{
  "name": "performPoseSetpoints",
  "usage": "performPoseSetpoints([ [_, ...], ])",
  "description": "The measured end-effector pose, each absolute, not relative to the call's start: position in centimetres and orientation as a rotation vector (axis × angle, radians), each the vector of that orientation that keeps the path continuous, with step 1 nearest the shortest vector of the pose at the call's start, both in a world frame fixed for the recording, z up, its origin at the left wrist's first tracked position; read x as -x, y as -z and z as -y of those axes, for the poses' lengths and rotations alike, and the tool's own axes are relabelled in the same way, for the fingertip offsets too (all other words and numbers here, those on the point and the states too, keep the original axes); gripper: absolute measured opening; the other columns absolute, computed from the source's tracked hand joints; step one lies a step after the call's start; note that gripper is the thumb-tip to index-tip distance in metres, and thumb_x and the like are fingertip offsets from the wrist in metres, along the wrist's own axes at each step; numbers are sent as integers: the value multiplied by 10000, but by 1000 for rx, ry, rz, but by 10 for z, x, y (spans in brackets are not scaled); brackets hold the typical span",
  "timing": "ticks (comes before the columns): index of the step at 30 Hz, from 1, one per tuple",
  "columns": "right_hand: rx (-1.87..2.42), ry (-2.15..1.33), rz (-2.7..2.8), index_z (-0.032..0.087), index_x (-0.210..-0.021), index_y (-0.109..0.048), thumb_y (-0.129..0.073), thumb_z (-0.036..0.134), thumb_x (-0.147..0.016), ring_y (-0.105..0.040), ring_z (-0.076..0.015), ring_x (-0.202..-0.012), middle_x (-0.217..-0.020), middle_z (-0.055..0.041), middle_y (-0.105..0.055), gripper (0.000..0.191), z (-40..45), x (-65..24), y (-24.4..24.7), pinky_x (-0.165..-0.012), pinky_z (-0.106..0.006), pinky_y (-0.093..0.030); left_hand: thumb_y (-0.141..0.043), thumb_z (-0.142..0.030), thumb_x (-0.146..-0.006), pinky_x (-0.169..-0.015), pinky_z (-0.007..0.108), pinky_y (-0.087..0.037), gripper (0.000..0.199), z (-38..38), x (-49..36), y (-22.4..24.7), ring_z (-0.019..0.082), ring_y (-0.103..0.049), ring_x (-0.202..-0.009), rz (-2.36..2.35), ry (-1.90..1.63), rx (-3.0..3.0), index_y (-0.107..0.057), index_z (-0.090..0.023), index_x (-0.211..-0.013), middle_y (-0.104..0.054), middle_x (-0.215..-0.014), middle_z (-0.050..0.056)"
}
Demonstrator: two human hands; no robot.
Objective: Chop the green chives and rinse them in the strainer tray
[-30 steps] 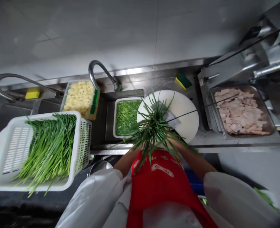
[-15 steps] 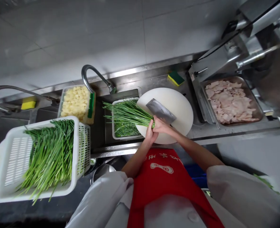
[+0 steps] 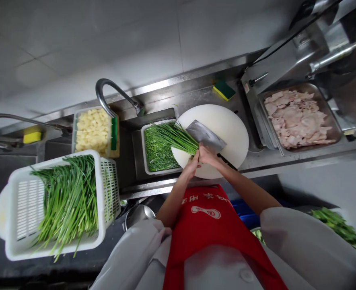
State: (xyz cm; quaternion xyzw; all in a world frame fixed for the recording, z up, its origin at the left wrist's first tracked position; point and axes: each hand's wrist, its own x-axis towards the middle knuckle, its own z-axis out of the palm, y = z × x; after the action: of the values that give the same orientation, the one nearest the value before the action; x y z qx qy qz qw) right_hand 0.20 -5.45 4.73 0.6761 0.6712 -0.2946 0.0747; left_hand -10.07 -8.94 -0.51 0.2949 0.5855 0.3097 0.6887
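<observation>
A bunch of long garlic chives is gripped at its lower end by both my hands. My left hand is closed around the stalks from below. Close against it, my right hand is closed on the same end. The bunch lies over the left part of the round white cutting board, its tips above a white tub of chopped chives. Flat on the board behind my right hand rests a cleaver, its dark handle passing under my right forearm.
On the left, a white slotted basket holds more whole chives. Behind it stands a container of pale peeled pieces beside a curved faucet. A sponge lies behind the board. To the right is a metal tray of sliced meat.
The chive bunch has drawn right and its tips now spread less far left over the tub. My hands have shifted slightly right, and the camera view has turned a little.
</observation>
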Motion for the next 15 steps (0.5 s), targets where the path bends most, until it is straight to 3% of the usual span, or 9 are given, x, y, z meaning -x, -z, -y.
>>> performPoseSetpoints([
  [4,-2166,652,-2054,84,-1313,-436,-636,283,-875,-639,-345,-1107,-1238,-276,-614,521,77,14,-38,-906,-410,-482,-559,-588,-904,-829,375,-566,497,109,141,-12,244,-675,-905,-1397,-593,-1061,-697,-135,-1057,-693,-967,137],
  [6,-2211,541,-2066,87,-1308,-438,-638,293,-883,-614,-360,-1129,-1276,-300,-575,513,85,23,-33,-919,-430,-467,-607,-503,-891,-980,413,-515,432,107,165,-28,276,-656,-1050,-1407,-637,-1432,-687,-168,-1151,-670,-1128,147],
  [8,-2228,513,-2059,90,-1305,-442,-676,310,-862,-590,-370,-1154,-1302,-303,-553,547,87,32,-29,-935,-443,-454,-713,-412,-821,-1176,446,-339,584,88,180,-41,320,-480,-1361,-1310,-598,-1876,-584,-211,-1354,-548,-1414,147],
  [10,-2247,519,-2037,86,-1325,-436,-709,304,-837,-575,-373,-1175,-1314,-290,-549,600,84,36,-29,-954,-451,-442,-836,-353,-687,-1253,486,-130,871,55,185,-45,349,-253,-1513,-1058,-398,-2233,-470,-198,-1462,-414,-1557,156],
  [12,-2265,558,-2004,69,-1366,-418,-741,313,-811,-566,-379,-1187,-1313,-276,-557,687,80,33,-34,-970,-460,-435,-905,-333,-574,-1249,503,-53,1008,20,179,-40,382,-276,-1496,-807,-160,-2449,-459,-150,-1459,-458,-1515,204],
  [15,-2242,708,-2053,71,-1387,-436,-717,427,-834,-545,-364,-1210,-1321,-239,-568,716,89,7,-44,-996,-439,-426,-893,-416,-587,-1213,475,-149,992,-17,168,-26,390,-452,-1355,-595,93,-2686,-479,-101,-1431,-550,-1401,233],
])
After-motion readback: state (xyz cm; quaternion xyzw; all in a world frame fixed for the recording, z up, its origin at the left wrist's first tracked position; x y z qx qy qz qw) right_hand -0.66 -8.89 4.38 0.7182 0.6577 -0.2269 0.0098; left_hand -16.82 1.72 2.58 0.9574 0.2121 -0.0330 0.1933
